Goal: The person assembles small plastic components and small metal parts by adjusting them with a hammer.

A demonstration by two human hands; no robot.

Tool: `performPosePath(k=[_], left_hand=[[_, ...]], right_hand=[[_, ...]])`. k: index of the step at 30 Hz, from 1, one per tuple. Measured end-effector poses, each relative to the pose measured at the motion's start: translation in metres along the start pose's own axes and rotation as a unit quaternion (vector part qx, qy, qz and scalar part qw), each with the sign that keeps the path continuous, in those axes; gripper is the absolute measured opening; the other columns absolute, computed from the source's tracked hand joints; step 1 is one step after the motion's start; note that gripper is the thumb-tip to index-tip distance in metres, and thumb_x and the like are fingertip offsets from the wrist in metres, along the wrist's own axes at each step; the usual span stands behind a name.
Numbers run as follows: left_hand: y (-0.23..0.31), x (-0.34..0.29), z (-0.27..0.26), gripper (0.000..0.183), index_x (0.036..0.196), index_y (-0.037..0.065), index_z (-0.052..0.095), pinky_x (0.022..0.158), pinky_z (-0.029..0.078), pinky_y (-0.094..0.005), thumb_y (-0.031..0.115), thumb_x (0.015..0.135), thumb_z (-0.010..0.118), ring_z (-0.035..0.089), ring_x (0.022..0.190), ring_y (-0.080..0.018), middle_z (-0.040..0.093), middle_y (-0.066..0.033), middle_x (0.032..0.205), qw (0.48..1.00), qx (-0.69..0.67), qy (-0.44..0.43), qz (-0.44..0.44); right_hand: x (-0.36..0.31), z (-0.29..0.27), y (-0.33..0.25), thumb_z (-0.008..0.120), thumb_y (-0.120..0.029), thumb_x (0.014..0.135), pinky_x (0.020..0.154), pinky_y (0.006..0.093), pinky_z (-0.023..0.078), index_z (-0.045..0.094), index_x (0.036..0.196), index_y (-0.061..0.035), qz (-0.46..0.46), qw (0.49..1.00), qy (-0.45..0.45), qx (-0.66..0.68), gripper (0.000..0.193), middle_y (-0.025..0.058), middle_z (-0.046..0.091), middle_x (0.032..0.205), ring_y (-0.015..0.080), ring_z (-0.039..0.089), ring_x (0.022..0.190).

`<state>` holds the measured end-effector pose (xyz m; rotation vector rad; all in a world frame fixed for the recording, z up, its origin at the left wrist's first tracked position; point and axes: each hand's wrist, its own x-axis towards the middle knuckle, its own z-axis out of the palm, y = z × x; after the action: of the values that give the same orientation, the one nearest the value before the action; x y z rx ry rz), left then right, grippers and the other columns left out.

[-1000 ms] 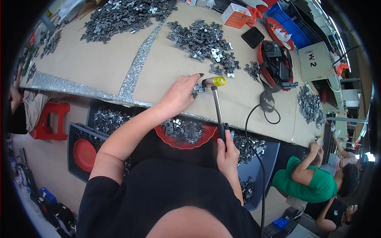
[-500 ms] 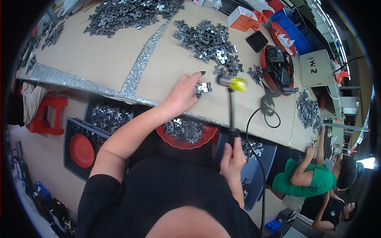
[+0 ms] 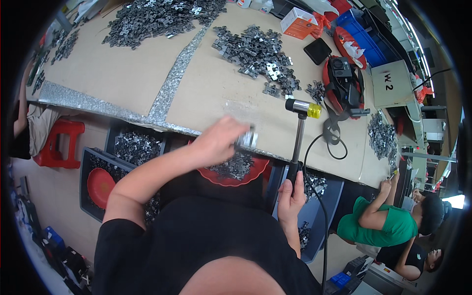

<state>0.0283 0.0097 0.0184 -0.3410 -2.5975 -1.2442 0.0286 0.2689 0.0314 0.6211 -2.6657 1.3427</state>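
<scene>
My right hand (image 3: 291,199) grips the black handle of a mallet (image 3: 298,142), which stands upright over the table's front edge. Its head is dark and silver at one end, with a yellow face on the other. My left hand (image 3: 219,141) is smeared by motion at the table's front edge. A shiny metal bracket (image 3: 249,138), also blurred, is at its fingertips. Just below lies a scalloped red tray (image 3: 235,183) heaped with similar small metal parts (image 3: 236,166). Farther back on the table is a pile of the same dark metal brackets (image 3: 253,51).
A larger bracket pile (image 3: 157,22) lies at the far left. To the right are a red basin with black devices (image 3: 344,81), a cable (image 3: 306,162) and an orange-white box (image 3: 298,23). Grey bins (image 3: 314,216) stand below the table. Two people (image 3: 381,221) are at the right.
My left hand has drawn the bracket back from the tabletop toward the red tray. The mallet has swung up and rightward, its head now clear of the bracket's former spot.
</scene>
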Motion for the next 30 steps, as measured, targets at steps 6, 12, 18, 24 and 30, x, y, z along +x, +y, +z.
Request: performPosePath(k=[6, 12, 18, 24, 30], left_hand=[[0.001, 0.012, 0.004, 0.039, 0.098, 0.003, 0.054, 0.081, 0.042, -0.0400, -0.008, 0.060, 0.053, 0.047, 0.095, -0.0322, 0.053, -0.0129, 0.094, 0.998, 0.005, -0.023, 0.065], [-0.056, 0.118, 0.021, 0.034, 0.098, 0.000, 0.053, 0.084, 0.041, -0.0394, -0.005, 0.064, 0.052, 0.047, 0.099, -0.0326, 0.053, -0.0151, 0.099, 0.993, 0.085, 0.075, 0.028], [-0.042, 0.107, 0.006, 0.030, 0.098, -0.001, 0.054, 0.078, 0.044, -0.0397, -0.003, 0.067, 0.052, 0.054, 0.088, -0.0352, 0.056, -0.0183, 0.090, 0.997, 0.077, -0.015, -0.023], [-0.022, 0.067, -0.008, 0.026, 0.093, -0.004, 0.056, 0.073, 0.045, -0.0398, -0.003, 0.068, 0.050, 0.056, 0.077, -0.0370, 0.057, -0.0192, 0.081, 0.994, 0.025, -0.012, -0.106], [-0.033, 0.053, 0.002, 0.033, 0.102, -0.005, 0.052, 0.080, 0.042, -0.0393, -0.002, 0.069, 0.051, 0.052, 0.091, -0.0356, 0.053, -0.0197, 0.096, 0.993, 0.026, 0.062, -0.102]], right_hand=[[-0.010, 0.000, 0.010, 0.050, -0.007, 0.088, 0.048, 0.0206, 0.040, 0.043, 0.122, 0.0056, 0.089, 0.993, -0.001, 0.074, 0.037, 0.0027, 0.053, 0.060, 0.0067, 0.047, 0.051], [-0.008, -0.002, 0.011, 0.050, -0.008, 0.088, 0.048, 0.0199, 0.039, 0.043, 0.122, 0.0048, 0.121, 0.987, 0.005, 0.103, 0.037, 0.0023, 0.053, 0.061, 0.0059, 0.047, 0.052], [-0.014, -0.005, 0.018, 0.050, -0.008, 0.088, 0.049, 0.0206, 0.040, 0.044, 0.122, 0.0050, 0.110, 0.990, 0.004, 0.092, 0.037, 0.0029, 0.054, 0.062, 0.0065, 0.048, 0.052], [-0.005, -0.002, 0.006, 0.052, -0.009, 0.086, 0.052, 0.0252, 0.044, 0.047, 0.118, 0.0055, 0.096, 0.993, -0.075, -0.003, 0.035, 0.0105, 0.058, 0.067, 0.0135, 0.056, 0.055], [0.009, 0.012, -0.004, 0.053, -0.012, 0.087, 0.053, 0.0325, 0.046, 0.049, 0.116, 0.0031, 0.024, 0.994, -0.092, -0.057, 0.033, 0.0187, 0.060, 0.074, 0.0281, 0.061, 0.060]])
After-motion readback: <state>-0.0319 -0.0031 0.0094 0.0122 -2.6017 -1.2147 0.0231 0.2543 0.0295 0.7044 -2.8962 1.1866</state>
